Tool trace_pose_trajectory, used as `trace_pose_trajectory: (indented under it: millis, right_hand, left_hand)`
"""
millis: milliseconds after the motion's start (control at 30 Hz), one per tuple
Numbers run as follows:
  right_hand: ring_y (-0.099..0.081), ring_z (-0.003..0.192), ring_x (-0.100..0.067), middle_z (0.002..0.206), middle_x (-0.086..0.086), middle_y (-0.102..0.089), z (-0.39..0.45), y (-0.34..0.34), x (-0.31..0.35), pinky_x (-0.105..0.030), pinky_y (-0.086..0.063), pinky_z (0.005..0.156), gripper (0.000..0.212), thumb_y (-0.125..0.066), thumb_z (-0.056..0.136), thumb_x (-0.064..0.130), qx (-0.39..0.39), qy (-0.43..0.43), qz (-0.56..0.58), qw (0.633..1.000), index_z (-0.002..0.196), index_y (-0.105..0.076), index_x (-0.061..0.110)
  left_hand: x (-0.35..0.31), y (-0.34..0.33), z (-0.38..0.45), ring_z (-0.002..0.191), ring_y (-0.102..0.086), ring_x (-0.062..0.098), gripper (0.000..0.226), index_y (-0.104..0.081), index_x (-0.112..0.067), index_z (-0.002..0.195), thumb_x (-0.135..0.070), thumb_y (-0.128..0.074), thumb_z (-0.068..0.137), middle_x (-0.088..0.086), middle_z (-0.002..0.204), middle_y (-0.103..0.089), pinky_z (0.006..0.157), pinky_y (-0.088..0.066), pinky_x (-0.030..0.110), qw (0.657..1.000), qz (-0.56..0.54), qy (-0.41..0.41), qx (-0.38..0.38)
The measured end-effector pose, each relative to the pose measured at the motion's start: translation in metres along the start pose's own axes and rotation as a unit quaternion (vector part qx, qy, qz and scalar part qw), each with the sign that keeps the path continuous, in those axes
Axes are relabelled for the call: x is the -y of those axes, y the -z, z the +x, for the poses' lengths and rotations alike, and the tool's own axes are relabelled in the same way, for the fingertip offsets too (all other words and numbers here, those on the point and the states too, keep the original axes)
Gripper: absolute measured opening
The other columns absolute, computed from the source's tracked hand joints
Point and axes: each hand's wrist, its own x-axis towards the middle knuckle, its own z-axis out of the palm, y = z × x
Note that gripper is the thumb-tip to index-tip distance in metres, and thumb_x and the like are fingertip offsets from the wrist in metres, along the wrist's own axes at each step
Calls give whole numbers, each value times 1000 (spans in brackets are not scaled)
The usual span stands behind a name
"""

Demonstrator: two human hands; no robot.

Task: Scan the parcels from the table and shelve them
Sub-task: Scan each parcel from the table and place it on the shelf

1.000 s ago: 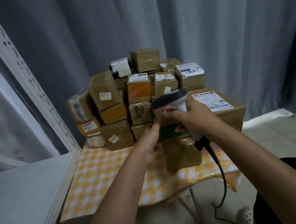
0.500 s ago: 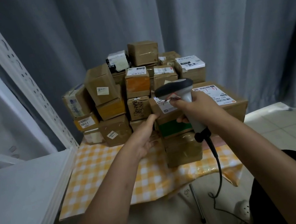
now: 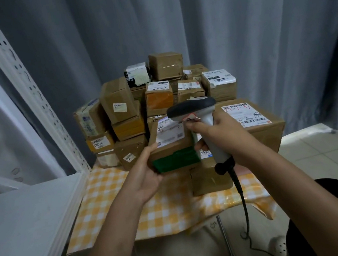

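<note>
My left hand [image 3: 146, 173] grips a small brown parcel [image 3: 171, 142] with a green band and a white label on top, lifted and tilted toward me. My right hand [image 3: 224, 135] holds a grey and white barcode scanner [image 3: 193, 108] by its handle, its head just above the parcel's label. Behind them, several cardboard parcels [image 3: 120, 104] are stacked on a table with a yellow checked cloth [image 3: 113, 202]. A large box [image 3: 257, 123] with a shipping label sits at the right of the pile.
A white shelf board [image 3: 20, 224] lies at the left beside a perforated white upright [image 3: 23, 83]. Grey curtains hang behind the table. The scanner's black cable [image 3: 242, 200] drops to the tiled floor near a white power strip [image 3: 278, 247].
My left hand went from touching the green-banded parcel to gripping it and lifting it off the stack toward me. The scanner stayed over its label.
</note>
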Motion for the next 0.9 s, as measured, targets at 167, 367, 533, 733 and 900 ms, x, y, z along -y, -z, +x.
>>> trace_pose_trajectory:
  millis: [167,367,533,733,900]
  right_hand:
    - [-71,64,-22,88,-13,-76,-4,-19,-1,-32,-59,64,25,-66,94,32,18,10,-29,999,100,-67,8]
    - [-66,53,-9,81,-7,-75,-8,-59,-6,-22,-54,55,16,-64,97,24,69,3,-29,997,82,-65,17]
    - [-67,56,-15,82,-12,-76,-10,-83,-22,-23,-54,54,15,-65,96,24,93,-14,-24,995,83,-64,18]
    - [-68,59,-17,80,-15,-75,-6,-95,-31,-25,-53,56,19,-65,95,29,94,-21,-44,994,86,-68,12]
    - [-61,48,-15,69,-15,-70,-4,-97,-23,-21,-47,46,26,-68,93,24,88,-14,-27,996,85,-70,0]
  left_hand:
    - [5,64,-20,122,-62,30,51,-62,-14,131,-29,-70,83,16,126,-70,99,-51,41,997,-54,-22,-59]
    - [25,114,-24,126,-61,25,61,-50,-26,136,-14,-72,80,5,136,-65,109,-46,47,980,-1,-158,-122]
    - [48,127,-18,126,-60,20,79,-45,-20,147,-23,-82,77,0,139,-63,116,-39,49,979,93,-135,-118]
    - [61,137,-17,130,-58,20,80,-50,-23,144,-35,-84,72,-2,135,-66,120,-32,50,983,102,-128,-83]
    - [63,140,-17,131,-57,21,74,-52,-23,143,-32,-83,76,-2,134,-67,121,-29,53,983,99,-129,-85]
